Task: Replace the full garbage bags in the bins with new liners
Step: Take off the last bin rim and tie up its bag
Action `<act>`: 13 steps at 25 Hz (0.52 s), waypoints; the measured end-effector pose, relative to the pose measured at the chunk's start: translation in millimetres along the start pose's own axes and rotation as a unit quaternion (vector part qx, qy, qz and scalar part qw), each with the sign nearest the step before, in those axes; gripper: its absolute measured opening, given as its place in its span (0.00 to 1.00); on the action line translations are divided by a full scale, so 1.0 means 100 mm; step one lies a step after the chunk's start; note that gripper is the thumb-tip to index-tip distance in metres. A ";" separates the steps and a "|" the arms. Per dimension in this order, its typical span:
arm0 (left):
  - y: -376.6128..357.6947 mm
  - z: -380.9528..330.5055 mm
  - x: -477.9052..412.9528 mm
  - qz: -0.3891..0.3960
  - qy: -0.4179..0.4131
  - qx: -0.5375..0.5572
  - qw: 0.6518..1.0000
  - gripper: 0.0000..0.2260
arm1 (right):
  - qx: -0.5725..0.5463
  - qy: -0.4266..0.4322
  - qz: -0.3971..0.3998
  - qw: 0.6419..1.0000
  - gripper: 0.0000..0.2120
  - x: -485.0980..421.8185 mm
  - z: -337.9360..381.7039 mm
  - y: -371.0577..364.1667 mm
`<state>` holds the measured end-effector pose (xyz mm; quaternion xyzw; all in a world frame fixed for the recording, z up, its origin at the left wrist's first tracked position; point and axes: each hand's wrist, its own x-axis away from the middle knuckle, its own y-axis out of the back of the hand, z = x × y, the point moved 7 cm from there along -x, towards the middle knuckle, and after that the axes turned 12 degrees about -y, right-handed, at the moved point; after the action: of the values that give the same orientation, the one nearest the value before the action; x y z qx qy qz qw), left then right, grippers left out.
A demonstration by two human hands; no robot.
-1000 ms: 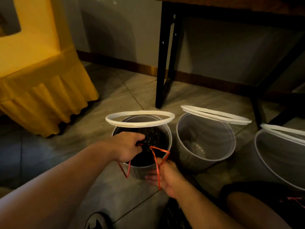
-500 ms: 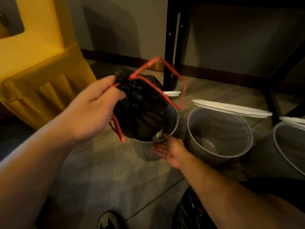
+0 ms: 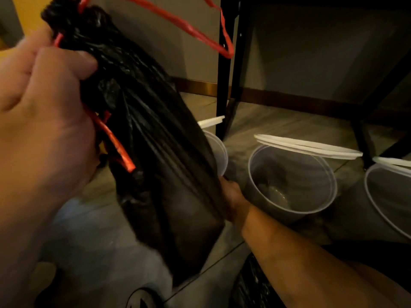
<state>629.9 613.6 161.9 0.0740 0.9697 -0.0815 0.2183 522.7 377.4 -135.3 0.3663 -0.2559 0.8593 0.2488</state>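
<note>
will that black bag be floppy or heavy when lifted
Probably floppy: the black bag hangs in long folds from the left hand gripping its neck. Likely light for its size, as its lower part looks slack, not bulging.

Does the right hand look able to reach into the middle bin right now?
Probably yes. The right hand sits beside the middle bin, whose white ring is tipped up, leaving its mouth open; the black bag hangs on the hand's other side.

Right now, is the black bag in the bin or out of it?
Out. The left hand grips the black bag by its gathered neck, held clear of the bin.
</note>
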 end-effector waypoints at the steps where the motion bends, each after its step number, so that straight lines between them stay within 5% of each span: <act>1: 0.00 0.00 0.00 0.023 -0.013 -0.003 1.000 0.30 | 0.006 -0.006 -0.008 1.000 0.13 -0.01 0.02 0.00; 3: -0.13 -0.02 0.02 0.073 -0.038 -0.025 0.996 0.26 | -0.001 -0.024 -0.008 1.000 0.13 -0.01 0.03 -0.04; 5: -0.34 -0.03 0.23 0.205 -0.030 -0.039 0.978 0.08 | 0.008 -0.021 -0.021 1.000 0.11 -0.02 0.06 -0.07; 8: -0.52 0.19 0.68 0.392 0.125 0.002 0.911 0.18 | 0.014 0.017 -0.025 0.999 0.09 0.03 0.09 -0.04; 13: -0.59 0.59 1.31 0.463 0.319 -0.128 0.817 0.20 | 0.051 0.008 -0.037 0.998 0.09 0.07 -0.02 0.00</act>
<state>527.0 558.7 59.8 0.5077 0.8379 0.1822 -0.0839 517.2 381.1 -131.0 0.3810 -0.1957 0.8643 0.2636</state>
